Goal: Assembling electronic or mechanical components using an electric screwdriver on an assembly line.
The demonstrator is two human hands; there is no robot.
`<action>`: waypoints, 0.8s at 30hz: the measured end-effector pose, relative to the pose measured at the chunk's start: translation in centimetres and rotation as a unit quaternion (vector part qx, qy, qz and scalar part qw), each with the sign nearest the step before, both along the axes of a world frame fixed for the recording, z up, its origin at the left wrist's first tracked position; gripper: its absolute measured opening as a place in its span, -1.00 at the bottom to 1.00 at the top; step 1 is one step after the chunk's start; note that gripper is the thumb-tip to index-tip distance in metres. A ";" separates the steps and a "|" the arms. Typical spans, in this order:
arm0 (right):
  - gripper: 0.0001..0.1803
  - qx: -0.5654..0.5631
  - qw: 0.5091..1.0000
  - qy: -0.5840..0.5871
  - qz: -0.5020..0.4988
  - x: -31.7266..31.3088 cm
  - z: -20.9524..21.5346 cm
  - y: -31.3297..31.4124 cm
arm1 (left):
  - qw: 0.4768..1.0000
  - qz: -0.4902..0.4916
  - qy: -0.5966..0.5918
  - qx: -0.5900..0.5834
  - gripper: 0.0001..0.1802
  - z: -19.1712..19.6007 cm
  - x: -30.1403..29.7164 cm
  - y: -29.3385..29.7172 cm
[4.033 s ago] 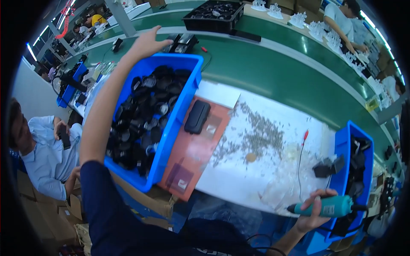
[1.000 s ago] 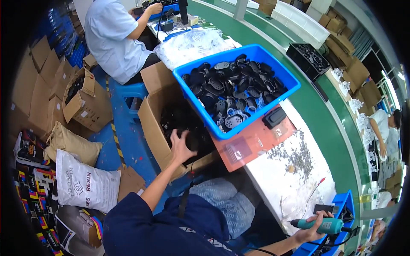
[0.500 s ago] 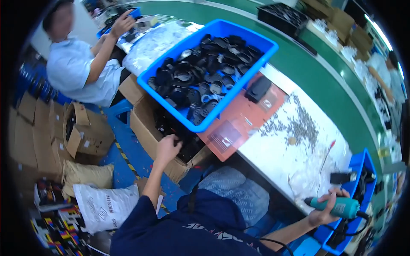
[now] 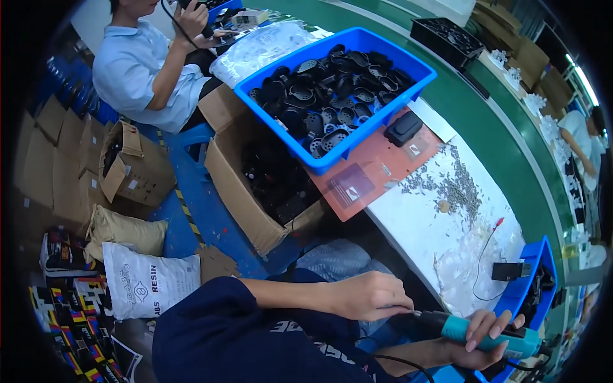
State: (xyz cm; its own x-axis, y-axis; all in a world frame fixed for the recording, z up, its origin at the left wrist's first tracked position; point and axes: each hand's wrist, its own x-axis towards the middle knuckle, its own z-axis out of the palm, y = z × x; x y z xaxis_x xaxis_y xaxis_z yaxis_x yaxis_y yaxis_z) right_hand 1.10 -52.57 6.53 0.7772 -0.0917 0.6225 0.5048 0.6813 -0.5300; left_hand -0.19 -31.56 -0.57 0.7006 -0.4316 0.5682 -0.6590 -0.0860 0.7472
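Left hand [image 4: 367, 295] has come back from the box [image 4: 255, 185], now pinching the tip of the driver [image 4: 488, 335] that the right hand [image 4: 479, 345] is grasping.

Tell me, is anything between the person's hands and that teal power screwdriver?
Nothing visible. The right hand is wrapped around the teal screwdriver body, and the left hand pinches at its dark front end, both in direct contact.

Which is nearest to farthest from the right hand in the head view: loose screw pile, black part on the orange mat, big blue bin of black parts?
From the right hand, holding the teal electric screwdriver:
1. Loose screw pile, up on the white table top.
2. Black part on the orange mat, farther up and left.
3. Big blue bin of black parts, farthest, upper left.
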 end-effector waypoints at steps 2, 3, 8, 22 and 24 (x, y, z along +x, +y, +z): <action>-0.65 0.055 0.997 0.019 -0.047 -0.3 0.1 -0.2 | 0.995 -0.053 0.076 -0.041 -0.83 0.3 0.0 0.2; -0.67 0.053 0.998 0.015 -0.034 -0.4 0.1 -0.4 | 0.995 -0.050 0.075 -0.041 -0.83 0.0 -0.1 0.1; -0.61 0.053 0.996 0.073 -0.017 -0.6 0.0 -0.2 | 0.993 -0.053 0.076 -0.078 -0.87 -1.5 -0.5 -0.8; -0.57 0.061 0.984 0.132 0.105 0.7 0.3 0.5 | 0.780 -0.411 0.427 -0.199 -0.64 -3.8 0.8 -1.0; -0.57 0.045 0.986 0.126 0.104 0.8 0.6 0.0 | 0.709 -0.469 0.465 -0.247 -0.61 -5.5 0.8 -1.2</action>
